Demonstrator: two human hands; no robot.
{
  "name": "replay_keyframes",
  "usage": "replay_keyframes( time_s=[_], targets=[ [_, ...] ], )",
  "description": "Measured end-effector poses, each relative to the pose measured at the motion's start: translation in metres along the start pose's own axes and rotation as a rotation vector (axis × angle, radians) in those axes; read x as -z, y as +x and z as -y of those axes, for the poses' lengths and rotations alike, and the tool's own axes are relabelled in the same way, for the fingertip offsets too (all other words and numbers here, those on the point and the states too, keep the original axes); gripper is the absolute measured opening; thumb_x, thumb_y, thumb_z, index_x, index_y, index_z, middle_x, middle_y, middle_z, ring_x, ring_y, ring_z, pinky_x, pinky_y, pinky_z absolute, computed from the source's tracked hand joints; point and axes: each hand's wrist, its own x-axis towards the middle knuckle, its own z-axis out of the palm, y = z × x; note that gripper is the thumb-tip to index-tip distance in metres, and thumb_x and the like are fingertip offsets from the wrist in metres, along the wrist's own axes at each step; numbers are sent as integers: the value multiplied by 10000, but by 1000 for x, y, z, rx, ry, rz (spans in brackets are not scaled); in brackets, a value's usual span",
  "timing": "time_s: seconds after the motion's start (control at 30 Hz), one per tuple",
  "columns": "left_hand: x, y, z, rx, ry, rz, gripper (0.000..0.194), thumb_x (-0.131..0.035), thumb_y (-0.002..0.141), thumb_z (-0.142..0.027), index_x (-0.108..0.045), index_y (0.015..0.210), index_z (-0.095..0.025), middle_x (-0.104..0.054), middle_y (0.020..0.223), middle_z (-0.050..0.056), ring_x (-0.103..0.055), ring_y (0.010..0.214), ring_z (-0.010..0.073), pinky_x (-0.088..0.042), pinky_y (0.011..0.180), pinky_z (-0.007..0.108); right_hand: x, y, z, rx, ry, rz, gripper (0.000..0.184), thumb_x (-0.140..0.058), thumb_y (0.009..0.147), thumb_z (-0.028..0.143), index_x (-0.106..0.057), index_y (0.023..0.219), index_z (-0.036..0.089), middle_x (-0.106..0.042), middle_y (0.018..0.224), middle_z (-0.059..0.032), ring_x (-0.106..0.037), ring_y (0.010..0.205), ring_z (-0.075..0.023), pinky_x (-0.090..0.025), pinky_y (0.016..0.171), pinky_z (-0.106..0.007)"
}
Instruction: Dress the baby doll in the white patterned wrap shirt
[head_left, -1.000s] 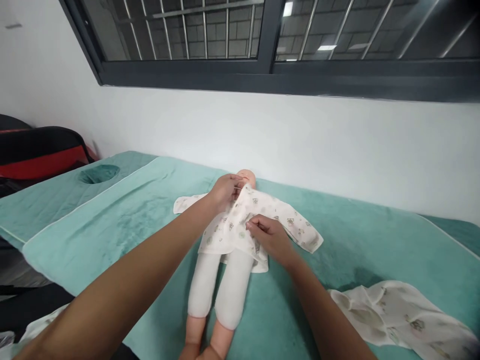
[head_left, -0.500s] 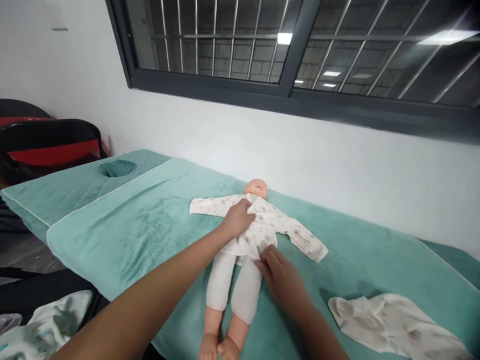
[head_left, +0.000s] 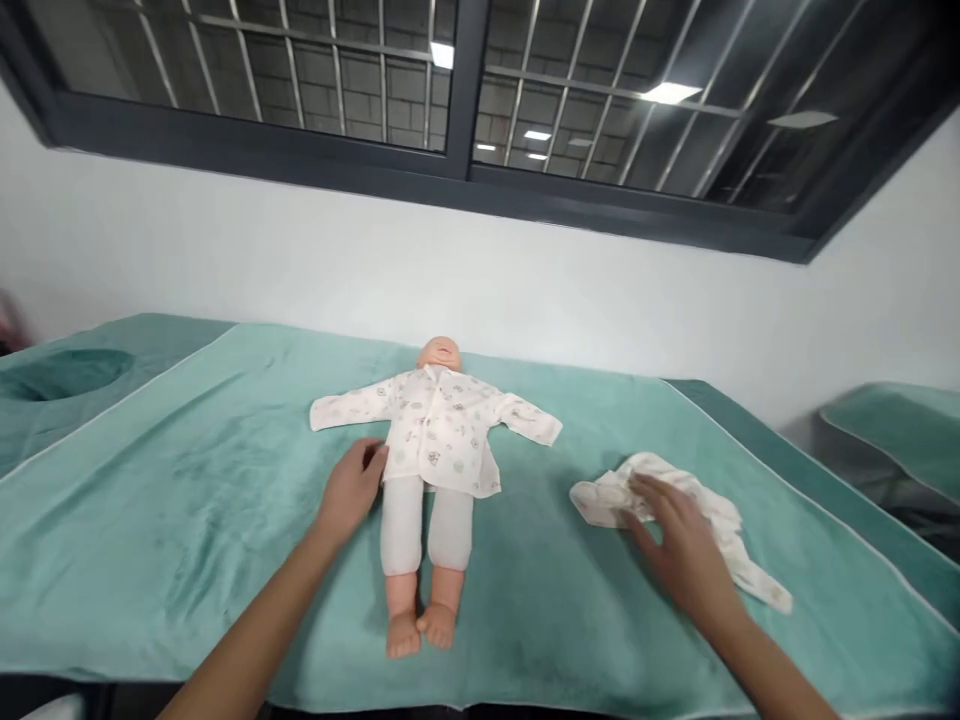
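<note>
A baby doll lies on its back, head toward the wall and bare feet toward me. It wears a white printed long-sleeved shirt with both sleeves spread out; its lower legs and feet are bare flesh-coloured plastic below white thighs. My left hand is at the shirt's lower left edge, fingers slightly parted and holding nothing that I can see. On the right, my right hand reaches over a crumpled white baby garment, fingertips on or just above the cloth, thumb held apart.
A teal plush cover spreads over the bed, with a round face hole at the far left. Behind it rises a white wall with a dark-framed barred window. Another teal-covered surface stands at the right.
My view has swung right. Both hands have left the shirt front, which now lies flatter; the left went to its side edge, the right across to the crumpled garment.
</note>
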Motion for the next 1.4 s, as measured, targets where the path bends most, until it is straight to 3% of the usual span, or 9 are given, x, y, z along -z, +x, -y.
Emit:
replay_keyframes(
  time_s=[0.13,0.27,0.43,0.53,0.63,0.83,1.1,1.27,1.4],
  targets=[
    [-4,-23,-12,3,-153,99,439,-388,912,-483,-610,1138,-180,-667,1188,98,-604,1099,273,-445,962,391,14,0,-57,-172,-307,145,428,-477,877,465,-566,1211,212,-548,1344,-133,-481,1240,-340,-386,991,-517],
    [-6,-39,-18,-3,-181,81,432,-437,891,-461,-619,1163,-179,-646,1225,103,-603,1103,275,-457,968,423,25,30,-56,-250,-270,340,310,-423,899,390,-623,1068,225,-651,1172,-111,-576,1069,-312,-415,872,-465],
    [-7,-81,-29,-166,-116,-156,323,-467,886,-383,-618,1107,-201,-601,1224,101,-534,1184,269,-401,1049,463,42,69,30,-499,443,245,253,-497,867,431,-614,899,209,-657,799,-32,-589,718,-195,-428,650,-305],
    [-25,-113,-55,-200,-342,70,349,-536,856,-388,-592,1169,-243,-592,1259,95,-572,1142,258,-474,974,425,39,74,105,-553,1129,289,323,-576,842,448,-620,1048,203,-682,884,-42,-608,722,-182,-450,626,-283],
    [-44,-132,-74,-54,-641,245,593,-687,734,-426,-519,1278,-259,-638,1194,105,-621,1060,282,-541,845,398,24,67,161,-549,1436,419,354,-605,839,422,-631,1129,220,-705,932,-60,-644,769,-204,-491,685,-316],
    [-25,-137,-73,225,-874,188,521,-637,738,-475,-580,1227,-305,-703,936,73,-651,785,244,-557,670,375,-1,39,181,-403,1282,436,277,-655,811,449,-706,995,248,-709,989,-53,-619,971,-247,-507,837,-372],
    [26,-134,-85,392,-600,-222,184,-498,811,-350,-598,725,-221,-627,665,-9,-575,620,166,-471,543,249,-4,-7,154,-244,1112,716,281,-603,847,478,-714,796,225,-669,801,-52,-606,795,-228,-502,752,-356],
    [30,-131,-96,264,-364,87,127,-501,813,-307,-617,810,-255,-610,602,-20,-552,533,169,-359,458,238,29,-12,145,-272,1027,441,291,-536,885,477,-675,992,245,-672,978,-94,-625,879,-247,-512,743,-355],
    [23,-131,-108,40,-289,300,134,-508,783,-223,-620,830,-280,-633,622,-26,-561,538,166,-326,472,244,51,-10,175,-69,955,551,586,-719,724,375,-558,1282,304,-661,1152,-89,-643,958,-287,-535,775,-364]
  ],
)
